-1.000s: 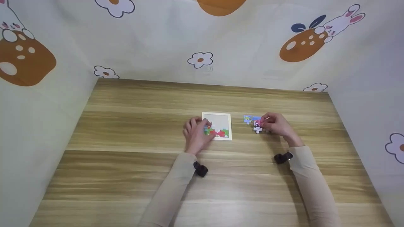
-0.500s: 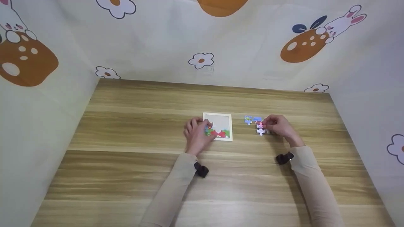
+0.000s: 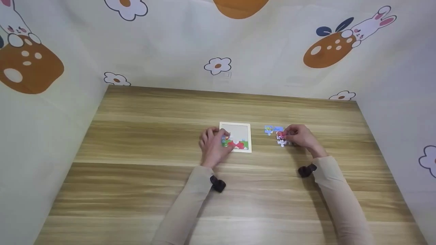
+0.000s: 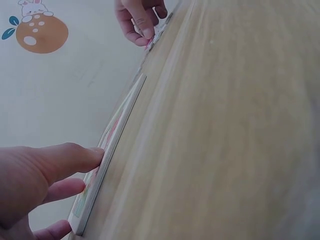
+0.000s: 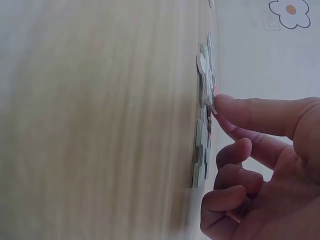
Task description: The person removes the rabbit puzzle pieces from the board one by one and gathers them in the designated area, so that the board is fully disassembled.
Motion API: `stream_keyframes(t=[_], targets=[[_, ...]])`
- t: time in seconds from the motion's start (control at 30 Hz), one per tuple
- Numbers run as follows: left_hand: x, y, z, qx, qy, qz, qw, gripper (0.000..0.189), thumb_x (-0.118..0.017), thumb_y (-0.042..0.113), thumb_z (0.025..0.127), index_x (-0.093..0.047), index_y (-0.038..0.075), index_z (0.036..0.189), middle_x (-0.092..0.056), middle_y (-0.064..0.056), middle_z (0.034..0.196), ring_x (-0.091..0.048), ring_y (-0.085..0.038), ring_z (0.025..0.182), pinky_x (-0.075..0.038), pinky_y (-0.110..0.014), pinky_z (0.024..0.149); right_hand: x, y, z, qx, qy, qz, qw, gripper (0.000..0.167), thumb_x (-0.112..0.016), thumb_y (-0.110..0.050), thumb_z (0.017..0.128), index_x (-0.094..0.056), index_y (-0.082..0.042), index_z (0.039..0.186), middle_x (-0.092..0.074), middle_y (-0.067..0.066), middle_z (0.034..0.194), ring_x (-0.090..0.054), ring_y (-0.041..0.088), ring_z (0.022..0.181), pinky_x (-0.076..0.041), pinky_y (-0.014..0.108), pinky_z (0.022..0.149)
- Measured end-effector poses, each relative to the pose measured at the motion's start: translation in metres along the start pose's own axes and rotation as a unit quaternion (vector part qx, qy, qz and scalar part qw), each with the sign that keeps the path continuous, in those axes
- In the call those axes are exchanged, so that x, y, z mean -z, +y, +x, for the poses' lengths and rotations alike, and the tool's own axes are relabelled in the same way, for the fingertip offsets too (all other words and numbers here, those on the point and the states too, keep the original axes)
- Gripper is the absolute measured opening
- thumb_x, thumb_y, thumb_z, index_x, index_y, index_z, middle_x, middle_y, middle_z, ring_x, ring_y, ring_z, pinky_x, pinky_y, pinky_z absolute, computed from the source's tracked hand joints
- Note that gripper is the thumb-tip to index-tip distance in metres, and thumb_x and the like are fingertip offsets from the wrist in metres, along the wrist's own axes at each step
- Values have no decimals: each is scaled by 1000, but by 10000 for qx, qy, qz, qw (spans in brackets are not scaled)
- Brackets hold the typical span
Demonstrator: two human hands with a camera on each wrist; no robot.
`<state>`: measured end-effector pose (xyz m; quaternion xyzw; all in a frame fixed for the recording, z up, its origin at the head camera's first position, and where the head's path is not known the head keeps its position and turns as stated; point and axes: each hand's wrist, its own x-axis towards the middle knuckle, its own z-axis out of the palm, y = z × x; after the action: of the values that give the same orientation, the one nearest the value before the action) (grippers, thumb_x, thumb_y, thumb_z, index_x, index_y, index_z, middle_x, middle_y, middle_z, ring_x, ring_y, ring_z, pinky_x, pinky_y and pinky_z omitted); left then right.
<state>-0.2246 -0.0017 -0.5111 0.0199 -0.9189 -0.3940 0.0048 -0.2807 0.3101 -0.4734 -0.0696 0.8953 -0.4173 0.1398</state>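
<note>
A small jigsaw puzzle in a pale frame (image 3: pixel 249 136) lies on the table, its lower part filled with red and green pieces. My left hand (image 3: pixel 214 146) rests at its lower left corner. In the left wrist view, the thumb (image 4: pixel 90 157) touches the near edge while other fingertips sit at the left side. To the right, my right hand (image 3: pixel 302 136) pinches a pink puzzle piece (image 3: pixel 280 133) between thumb and index finger, low over several loose puzzle pieces (image 3: pixel 281 143). Its other fingers (image 5: pixel 235 175) are curled, and the hand covers some of the pieces.
Blue puzzle pieces (image 3: pixel 268 129) lie just left of the right hand. A wood-grain table (image 3: pixel 143 190) spreads under everything, with patterned walls (image 3: pixel 163 47) along its back and sides. Dark wrist cameras (image 3: pixel 218 183) sit on both sleeves.
The right hand shifts slightly to the right over the loose pieces, and the pink piece tilts a little. The left hand stays at the puzzle frame. The whole head view drifts slightly.
</note>
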Motion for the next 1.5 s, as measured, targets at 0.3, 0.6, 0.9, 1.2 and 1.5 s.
stream_keyframes(t=[0.3, 0.6, 0.9, 1.2, 1.5], targets=[[-1, 0, 0, 10, -43, -22, 10000, 38, -80, 27, 75, -63, 22, 108, -39, -7, 131, -24, -33, 129, -21, -51, 103, 1, 1, -1, -74, -84, -27, 9999, 19, -65, 3, 84, -62, 13, 100, -55, 4, 77, -47, 12, 68, -40, 22, 60], [-1, -1, -1, -25, -38, -27, 10000, 38, -80, 27, 76, -62, 22, 109, -38, -7, 131, -23, -34, 129, -21, -52, 102, 2, 3, 2, -142, -67, -107, 9998, 16, -64, 3, 84, -63, 10, 99, -55, 3, 76, -48, 14, 69, -41, 22, 59], [-1, -3, -1, -74, -84, -30, 9999, 35, -78, 31, 80, -62, 23, 110, -38, -6, 131, -23, -34, 129, -19, -53, 103, 0, 3, 2, -7, -51, -248, 9997, 15, -66, 1, 85, -65, 10, 98, -59, 5, 79, -48, 14, 71, -40, 23, 61], [8, -6, -2, -171, -172, -439, 9987, 34, -79, 30, 80, -65, 20, 109, -39, -10, 132, -22, -35, 130, -16, -51, 105, 2, 2, -1, -79, 74, -272, 9996, 18, -66, -1, 86, -65, 9, 100, -57, 5, 78, -48, 14, 69, -40, 22, 57], [15, -8, 1, -229, -171, -488, 9984, 32, -80, 18, 77, -66, 15, 105, -46, -16, 126, -29, -36, 123, -17, -48, 105, -11, -12, 1, -22, -16, -59, 10000, 18, -66, -5, 88, -65, 7, 101, -60, 6, 82, -49, 13, 69, -40, 21, 56]])
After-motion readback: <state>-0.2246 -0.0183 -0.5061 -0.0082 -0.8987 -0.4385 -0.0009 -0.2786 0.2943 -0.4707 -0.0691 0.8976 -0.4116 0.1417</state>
